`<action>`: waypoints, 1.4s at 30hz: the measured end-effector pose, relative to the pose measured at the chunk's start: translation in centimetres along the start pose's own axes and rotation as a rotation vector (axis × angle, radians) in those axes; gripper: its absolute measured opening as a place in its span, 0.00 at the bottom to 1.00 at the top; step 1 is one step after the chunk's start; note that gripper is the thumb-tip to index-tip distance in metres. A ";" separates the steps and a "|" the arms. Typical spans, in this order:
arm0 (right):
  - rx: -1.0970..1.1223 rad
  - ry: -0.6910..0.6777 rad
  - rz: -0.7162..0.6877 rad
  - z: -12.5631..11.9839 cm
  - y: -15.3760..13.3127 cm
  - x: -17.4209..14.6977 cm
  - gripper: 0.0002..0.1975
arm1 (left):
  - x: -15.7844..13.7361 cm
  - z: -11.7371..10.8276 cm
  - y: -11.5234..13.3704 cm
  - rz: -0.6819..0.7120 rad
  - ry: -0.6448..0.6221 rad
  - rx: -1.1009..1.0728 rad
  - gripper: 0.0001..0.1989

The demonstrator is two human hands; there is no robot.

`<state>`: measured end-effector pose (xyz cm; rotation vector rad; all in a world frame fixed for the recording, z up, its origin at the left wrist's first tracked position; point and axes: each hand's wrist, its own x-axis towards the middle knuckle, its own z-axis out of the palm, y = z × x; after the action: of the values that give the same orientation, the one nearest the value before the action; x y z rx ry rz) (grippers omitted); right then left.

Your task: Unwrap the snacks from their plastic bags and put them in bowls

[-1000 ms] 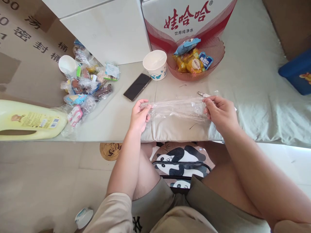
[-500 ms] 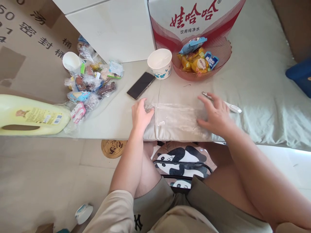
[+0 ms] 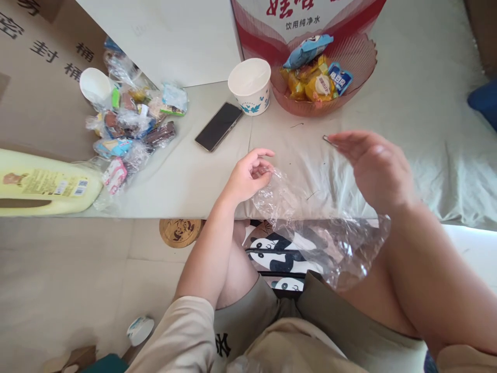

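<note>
My left hand [image 3: 252, 176] pinches one end of a clear plastic bag [image 3: 349, 248]. The crumpled bag trails down to the right over the table's front edge and hangs above my lap. My right hand [image 3: 378, 166] is raised to the right, fingers stretched out and nothing seen in them. Just past its fingertips shows the metal tip of a slim tool [image 3: 326, 139]; my hand hides the rest. A phone [image 3: 218, 127] lies behind my left hand, beside a white paper bowl [image 3: 250, 85].
A pink ribbed bowl [image 3: 363, 67] with wrapped snacks stands in front of a red and white carton [image 3: 256, 26]. On the left are a pile of wrapped snacks [image 3: 132, 124], a paper cup [image 3: 95, 85] and a yellow jug [image 3: 50, 181]. The cloth-covered table [image 3: 186, 186] ends above my knees.
The bag lay flat on the table between my hands; now my left hand has lifted it by one end, moving right. My right hand has risen and shifted right.
</note>
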<state>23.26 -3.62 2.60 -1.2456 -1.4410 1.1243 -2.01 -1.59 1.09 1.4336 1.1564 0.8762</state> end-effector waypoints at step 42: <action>0.472 -0.153 0.276 4.4 2.0 1.5 0.11 | 0.1 -0.3 -0.2 -0.057 0.087 -0.416 0.16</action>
<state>19.14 -2.33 -0.11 -1.0520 -1.0385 1.6649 -2.30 -1.41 0.91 1.0267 1.0009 1.0752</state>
